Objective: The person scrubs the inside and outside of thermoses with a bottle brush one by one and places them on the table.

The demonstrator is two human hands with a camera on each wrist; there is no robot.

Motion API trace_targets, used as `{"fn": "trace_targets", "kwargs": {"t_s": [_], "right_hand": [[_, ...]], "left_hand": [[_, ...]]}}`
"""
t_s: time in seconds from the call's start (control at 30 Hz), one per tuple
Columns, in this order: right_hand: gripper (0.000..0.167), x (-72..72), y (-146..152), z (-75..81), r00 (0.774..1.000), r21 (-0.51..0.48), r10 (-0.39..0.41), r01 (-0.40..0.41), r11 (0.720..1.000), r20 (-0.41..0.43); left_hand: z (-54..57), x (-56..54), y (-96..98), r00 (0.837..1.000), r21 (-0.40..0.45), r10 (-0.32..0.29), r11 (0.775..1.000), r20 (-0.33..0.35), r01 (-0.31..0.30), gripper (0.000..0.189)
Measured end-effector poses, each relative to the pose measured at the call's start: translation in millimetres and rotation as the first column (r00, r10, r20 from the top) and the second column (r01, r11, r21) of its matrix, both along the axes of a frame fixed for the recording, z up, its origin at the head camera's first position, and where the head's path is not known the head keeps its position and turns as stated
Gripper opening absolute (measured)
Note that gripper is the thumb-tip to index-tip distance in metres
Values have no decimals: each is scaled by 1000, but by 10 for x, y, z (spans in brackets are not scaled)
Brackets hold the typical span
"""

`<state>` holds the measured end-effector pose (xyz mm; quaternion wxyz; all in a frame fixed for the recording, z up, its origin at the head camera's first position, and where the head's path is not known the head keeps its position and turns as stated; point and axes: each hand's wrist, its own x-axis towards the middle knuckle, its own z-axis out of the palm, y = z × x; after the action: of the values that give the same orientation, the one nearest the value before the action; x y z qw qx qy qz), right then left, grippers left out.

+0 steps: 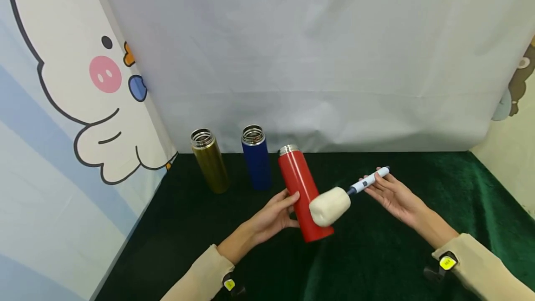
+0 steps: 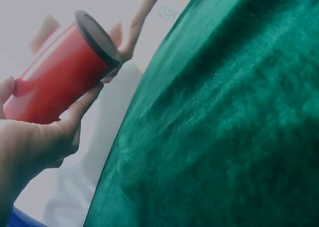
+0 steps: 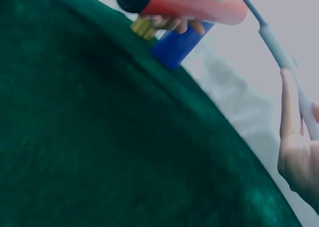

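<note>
My left hand (image 1: 273, 217) grips a red bottle (image 1: 297, 182) around its lower half, off the table and tilted, its steel mouth uncovered. In the left wrist view the dark base of the red bottle (image 2: 60, 72) faces the camera. By its light grey-blue handle, my right hand (image 1: 397, 199) holds a bottle brush (image 1: 369, 181). The brush's white sponge head (image 1: 330, 206) overlaps the bottle's lower side in the head view; whether they touch I cannot tell. In the right wrist view the brush handle (image 3: 279, 48) lies between thumb and fingers.
A gold bottle (image 1: 212, 166) and a blue bottle (image 1: 256, 161) stand without lids at the back left of the dark green cloth (image 1: 376, 254). Behind them hangs a pale grey sheet (image 1: 313, 59). A cartoon-printed curtain (image 1: 62, 106) borders the left side.
</note>
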<state>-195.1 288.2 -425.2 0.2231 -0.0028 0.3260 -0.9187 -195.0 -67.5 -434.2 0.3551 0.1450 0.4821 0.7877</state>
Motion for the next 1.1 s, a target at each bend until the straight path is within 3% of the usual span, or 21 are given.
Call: {"fn": "trace_targets", "kwargs": {"t_s": [0.13, 0.27, 0.43, 0.6, 0.73, 0.9, 1.1], "right_hand": [[45, 66, 72, -70, 995, 48, 86, -83, 995, -59], [32, 51, 71, -54, 995, 66, 86, -82, 994, -58], [19, -102, -35, 59, 997, -60, -30, 35, 998, 77], [10, -208, -197, 240, 974, -228, -126, 168, 959, 187], [13, -189, -216, 278, 962, -265, -143, 205, 942, 235], [9, -79, -120, 150, 966, -178, -120, 162, 970, 227], [17, 63, 43, -25, 996, -87, -32, 39, 995, 84]], "left_hand": [[21, -10, -5, 999, 61, 15, 998, 41, -18, 52], [49, -7, -9, 998, 87, 2, 996, 68, -8, 54], [59, 39, 28, 997, 76, -34, 997, 65, 29, 57], [29, 83, 43, 995, 74, -79, 994, 55, 74, 59], [14, 85, 13, 996, 77, -78, 994, 49, 74, 59], [-12, 55, -18, 999, 53, -49, 997, 21, 48, 55], [-18, 17, -38, 999, 50, -14, 999, 40, 12, 52]]}}
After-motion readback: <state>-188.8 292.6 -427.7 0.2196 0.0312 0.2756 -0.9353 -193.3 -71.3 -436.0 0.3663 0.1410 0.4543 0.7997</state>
